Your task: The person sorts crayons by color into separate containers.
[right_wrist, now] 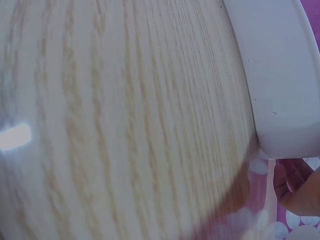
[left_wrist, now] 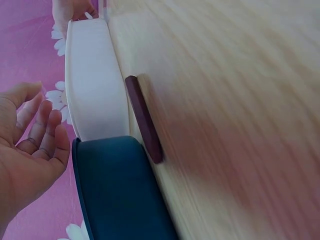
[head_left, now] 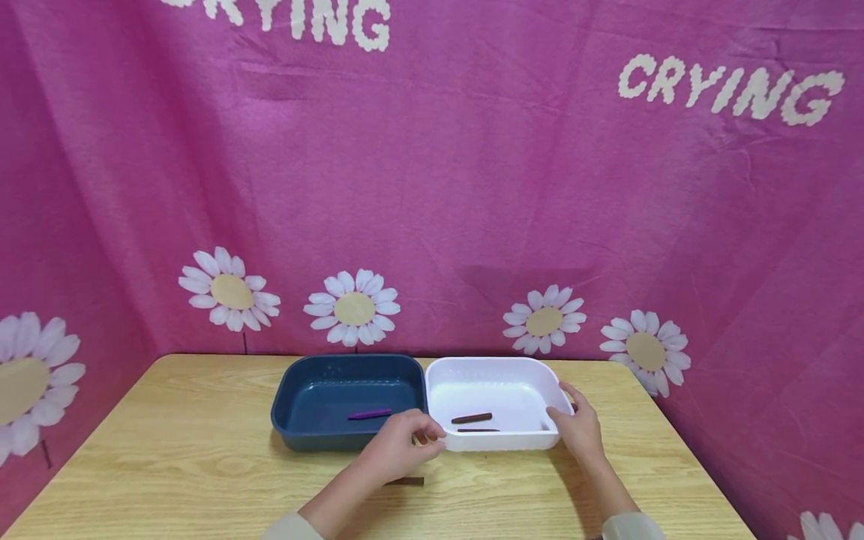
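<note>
A white tray (head_left: 499, 442) stands right of a dark blue tray (head_left: 324, 442), their sides touching in the head view. My right hand (head_left: 577, 427) grips the white tray's right end, thumb over the rim and fingers around the outside. My left hand (head_left: 405, 447) hovers by the front corner where the trays meet, fingers loosely bent and holding nothing. Two dark brown sticks, one thicker (head_left: 472, 418) and one thinner (head_left: 478, 430), lie in the white tray. In the blue tray lies a purple stick (head_left: 369, 414). A brown faceted, crayon-like stick (left_wrist: 145, 120) rests on the table before the trays.
The wooden table (head_left: 202, 480) reaches back to a pink cloth (head_left: 432, 187) printed with daisies and lettering. Both trays stand near its back edge. My left forearm partly covers the loose stick in the head view.
</note>
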